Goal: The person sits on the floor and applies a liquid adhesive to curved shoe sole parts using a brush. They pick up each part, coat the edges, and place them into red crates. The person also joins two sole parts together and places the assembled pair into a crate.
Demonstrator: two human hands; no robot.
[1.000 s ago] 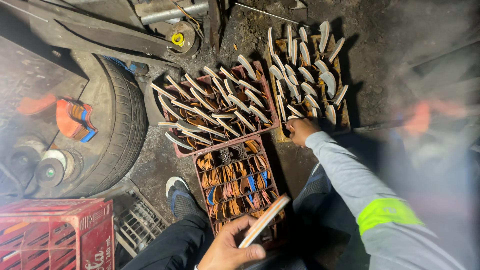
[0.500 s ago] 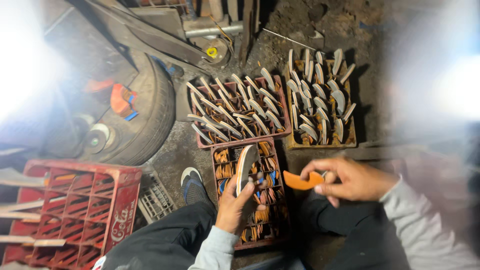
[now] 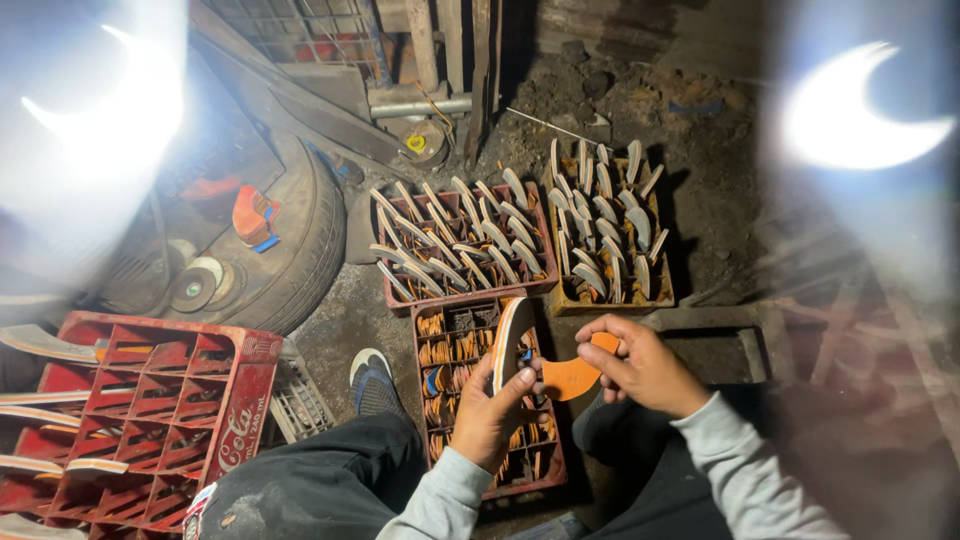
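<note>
My left hand [image 3: 490,415] grips a shoe sole [image 3: 511,342] that stands on edge, with a white rim and an orange face. My right hand [image 3: 640,368] pinches a flat orange heel piece [image 3: 573,377] and holds it against that sole. Both hands hover over a red crate [image 3: 543,474] packed with orange and dark insole pieces. Beyond it stand a red crate [image 3: 470,290] and a yellow crate [image 3: 610,300], each full of upright soles. My legs in dark trousers and a grey shoe [image 3: 374,380] frame the near crate.
An empty red bottle crate [image 3: 160,400] sits at the left with pale soles beside it. A tyre [image 3: 300,250] holds grinding discs and an orange-blue object. A white wire basket [image 3: 295,400] lies by the shoe. Wooden planks and a metal pipe lean at the back. Glare washes both upper corners.
My right hand came back from the far yellow crate with an orange piece and brought it to the sole. My left hand raised the sole upright over the near crate.
</note>
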